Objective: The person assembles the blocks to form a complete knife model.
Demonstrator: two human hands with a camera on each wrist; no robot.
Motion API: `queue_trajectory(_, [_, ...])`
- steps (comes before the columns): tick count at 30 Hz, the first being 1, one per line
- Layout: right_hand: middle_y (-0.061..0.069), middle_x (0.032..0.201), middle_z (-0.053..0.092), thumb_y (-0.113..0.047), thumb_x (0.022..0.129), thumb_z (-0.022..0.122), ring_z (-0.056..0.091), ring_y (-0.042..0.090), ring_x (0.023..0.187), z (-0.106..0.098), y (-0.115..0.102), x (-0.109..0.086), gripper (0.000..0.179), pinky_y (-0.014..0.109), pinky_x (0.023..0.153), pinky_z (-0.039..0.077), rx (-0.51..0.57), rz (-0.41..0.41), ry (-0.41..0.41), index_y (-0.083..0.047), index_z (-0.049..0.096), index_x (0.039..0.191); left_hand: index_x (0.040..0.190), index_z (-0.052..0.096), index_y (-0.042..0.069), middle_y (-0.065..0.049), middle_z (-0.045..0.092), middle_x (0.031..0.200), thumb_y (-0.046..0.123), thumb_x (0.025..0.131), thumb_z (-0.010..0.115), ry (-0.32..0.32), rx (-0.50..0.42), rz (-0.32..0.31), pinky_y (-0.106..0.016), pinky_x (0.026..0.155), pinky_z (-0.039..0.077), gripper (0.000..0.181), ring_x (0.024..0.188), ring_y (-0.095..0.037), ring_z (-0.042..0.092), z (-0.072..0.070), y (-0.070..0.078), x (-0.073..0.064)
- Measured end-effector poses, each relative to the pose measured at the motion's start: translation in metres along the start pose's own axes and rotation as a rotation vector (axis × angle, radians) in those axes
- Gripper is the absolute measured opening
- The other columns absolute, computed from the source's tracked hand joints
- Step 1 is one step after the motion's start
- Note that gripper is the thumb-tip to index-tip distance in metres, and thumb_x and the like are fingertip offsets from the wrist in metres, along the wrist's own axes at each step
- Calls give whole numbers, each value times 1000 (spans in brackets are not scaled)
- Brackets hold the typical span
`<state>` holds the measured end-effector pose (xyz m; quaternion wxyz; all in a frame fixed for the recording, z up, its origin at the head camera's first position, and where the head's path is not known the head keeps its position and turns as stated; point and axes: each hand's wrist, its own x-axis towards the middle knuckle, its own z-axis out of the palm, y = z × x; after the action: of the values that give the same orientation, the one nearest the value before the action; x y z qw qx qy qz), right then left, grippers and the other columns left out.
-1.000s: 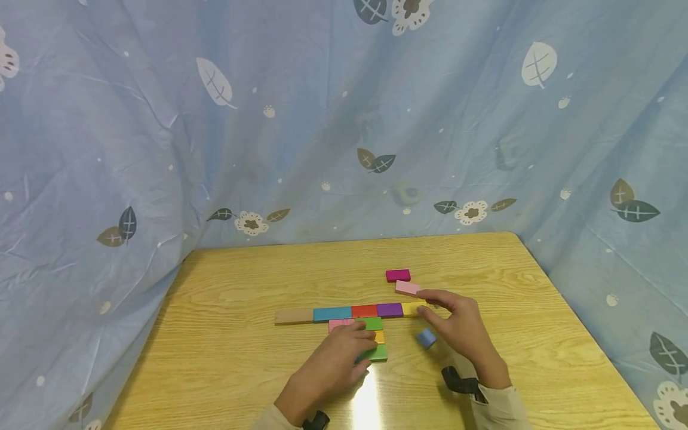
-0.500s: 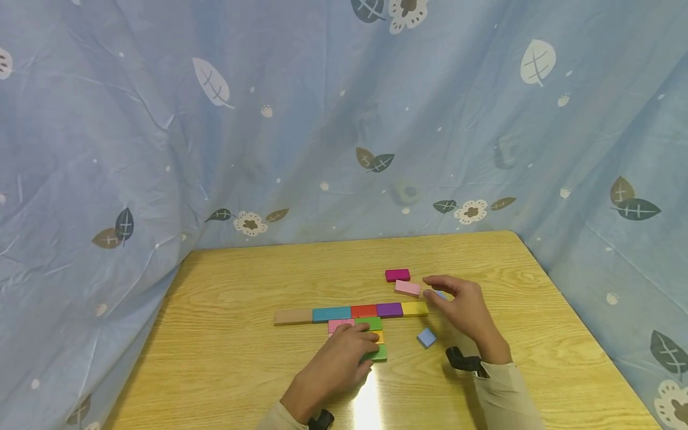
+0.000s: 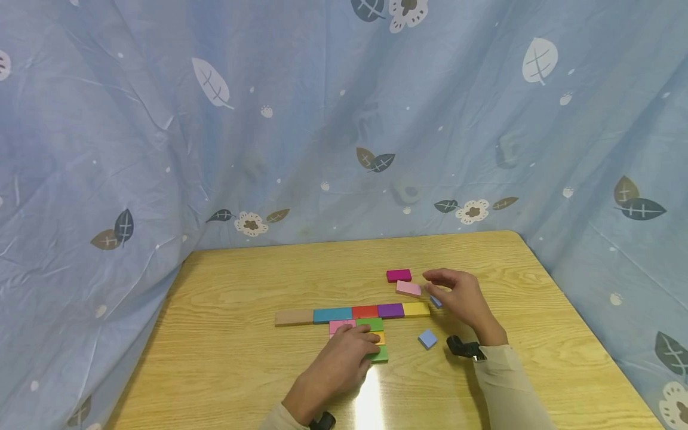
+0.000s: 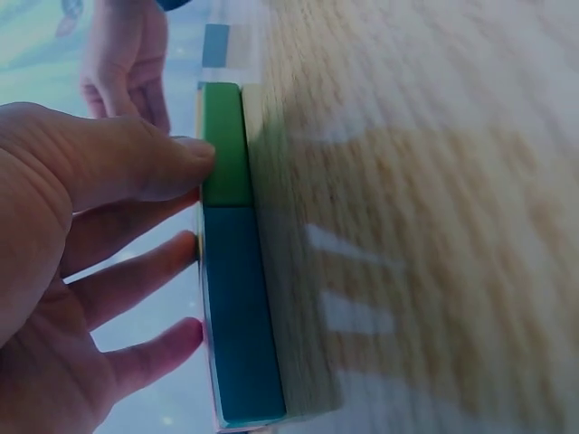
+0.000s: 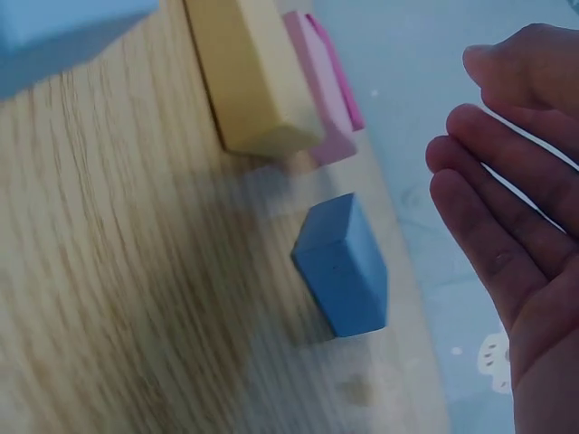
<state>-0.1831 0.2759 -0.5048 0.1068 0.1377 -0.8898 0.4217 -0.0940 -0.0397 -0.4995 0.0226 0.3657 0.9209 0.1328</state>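
My left hand (image 3: pixel 344 355) rests on a compact group of coloured blocks, among them a pink block (image 3: pixel 338 325) and a green block (image 3: pixel 369 324). In the left wrist view its thumb touches the side of another green block (image 4: pixel 226 145) beside a dark blue one (image 4: pixel 242 316); the hand hides part of the group. Above the table, my right hand (image 3: pixel 463 297) has its fingers spread from the thumb and holds nothing. Closest to it lies a small blue block (image 3: pixel 436 301), seen whole in the right wrist view. Left of it are a light pink block (image 3: pixel 408 288) and a magenta block (image 3: pixel 399 276).
Behind the group runs a straight row of blocks: tan (image 3: pixel 294 318), blue (image 3: pixel 332 315), red (image 3: pixel 365 312), purple (image 3: pixel 390 310) and yellow (image 3: pixel 416 309). Another small blue block (image 3: pixel 427 339) lies to the front right. A patterned blue curtain (image 3: pixel 301 119) surrounds the wooden table (image 3: pixel 226 370).
My right hand has left the yellow block at the row's right end and moved back and slightly right, over the small blue block. My left hand has stayed nearly in place.
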Motion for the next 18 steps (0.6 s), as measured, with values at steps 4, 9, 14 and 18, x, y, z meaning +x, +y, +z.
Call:
queue_trajectory(4, [18, 118, 82, -7, 98, 82, 80, 38, 111, 4, 8, 4, 25, 47, 96, 68, 32, 17, -22, 0, 81, 122, 121, 86, 23, 9, 76, 139, 11, 102, 72, 4, 3, -1, -53, 123, 49, 26, 144, -20, 64, 1, 0, 0])
queue_trajectory(9, [17, 118, 82, -7, 97, 84, 80, 37, 110, 8, 16, 7, 27, 21, 92, 64, 85, 42, -53, 0, 80, 122, 120, 86, 23, 9, 76, 139, 11, 101, 72, 10, 15, 3, -53, 123, 49, 26, 143, -20, 65, 2, 0, 0])
queue_trajectory(14, [18, 119, 82, -6, 97, 83, 80, 37, 111, 11, 21, 8, 27, 15, 90, 60, 96, 43, -79, 0, 80, 123, 119, 86, 24, 9, 76, 138, 11, 101, 72, 19, 31, 8, -52, 122, 50, 26, 142, -20, 65, 2, 0, 0])
queue_trajectory(18, [17, 120, 82, -6, 96, 84, 80, 37, 112, 12, 24, 10, 28, 21, 92, 64, 91, 40, -89, -1, 80, 123, 118, 86, 23, 9, 77, 138, 10, 100, 72, 26, 28, 9, -52, 122, 51, 27, 142, -21, 66, 2, 0, -1])
